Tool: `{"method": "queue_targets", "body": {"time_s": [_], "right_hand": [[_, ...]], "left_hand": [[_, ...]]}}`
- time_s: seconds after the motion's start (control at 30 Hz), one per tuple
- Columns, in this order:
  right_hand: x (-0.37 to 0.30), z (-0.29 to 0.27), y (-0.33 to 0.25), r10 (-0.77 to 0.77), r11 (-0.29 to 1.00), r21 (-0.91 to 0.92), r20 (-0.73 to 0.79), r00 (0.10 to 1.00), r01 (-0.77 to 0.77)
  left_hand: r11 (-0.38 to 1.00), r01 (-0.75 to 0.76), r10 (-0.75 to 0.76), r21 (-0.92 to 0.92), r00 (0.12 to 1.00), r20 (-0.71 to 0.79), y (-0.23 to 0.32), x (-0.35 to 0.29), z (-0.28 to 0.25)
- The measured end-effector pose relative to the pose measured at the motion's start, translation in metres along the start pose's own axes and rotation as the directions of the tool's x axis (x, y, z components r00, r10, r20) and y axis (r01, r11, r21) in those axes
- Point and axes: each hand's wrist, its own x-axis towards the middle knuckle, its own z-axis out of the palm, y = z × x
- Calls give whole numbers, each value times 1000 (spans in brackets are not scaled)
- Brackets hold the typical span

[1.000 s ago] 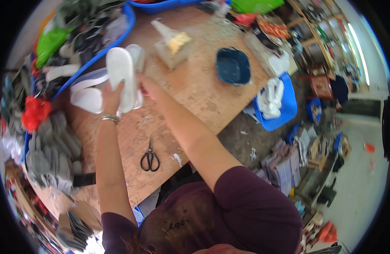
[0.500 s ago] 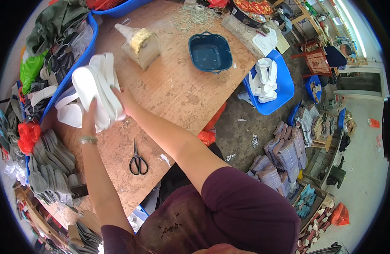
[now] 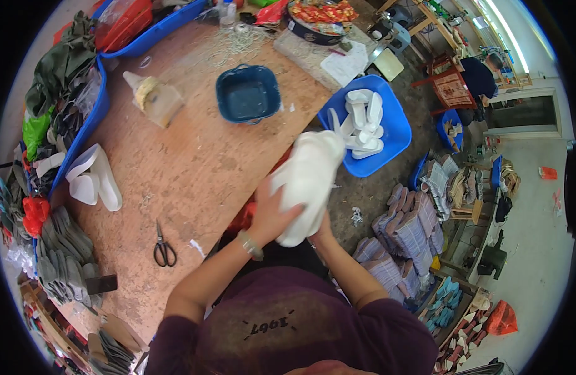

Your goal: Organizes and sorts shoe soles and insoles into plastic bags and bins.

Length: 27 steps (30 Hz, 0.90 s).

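Both hands hold a stack of white shoe soles [image 3: 310, 172] beyond the table's right edge, slightly blurred. My left hand [image 3: 269, 215] wraps the near left side, thumb across the top. My right hand [image 3: 322, 230] grips the stack's right side from below, its fingers partly hidden. Just beyond the stack stands a blue tub [image 3: 394, 140] with several white soles [image 3: 363, 122] heaped in it. More white soles [image 3: 102, 178] lie at the table's left side. Black-handled scissors [image 3: 163, 249] rest on the table [image 3: 175, 200].
A dark blue basket [image 3: 248, 94] and a cone-topped block [image 3: 156, 100] stand on the table. Blue bins [image 3: 94, 119] of material line its left edge. Grey soles [image 3: 69, 240] pile up near left. Checked slippers [image 3: 413, 234] are stacked at right. Another person [image 3: 478, 78] sits far right.
My hands have carried the stack of white soles from the table's left side to beyond its right edge, close to the blue tub. The view has shifted right. A few soles stay behind at left.
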Motion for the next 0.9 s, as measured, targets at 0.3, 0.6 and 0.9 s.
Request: {"method": "queue_targets", "body": {"time_s": [0.3, 0.6, 0.9], "right_hand": [[138, -208, -155, -215, 941, -334, -464, 859, 55], [74, -184, 20, 342, 442, -847, -145, 929, -295], [42, 168, 85, 714, 430, -862, 506, 483, 268]], "left_hand": [[949, -161, 206, -271, 968, 146, 88, 162, 152], [951, 292, -290, -99, 956, 38, -86, -68, 11], [844, 486, -462, -225, 447, -766, -184, -197, -223]]}}
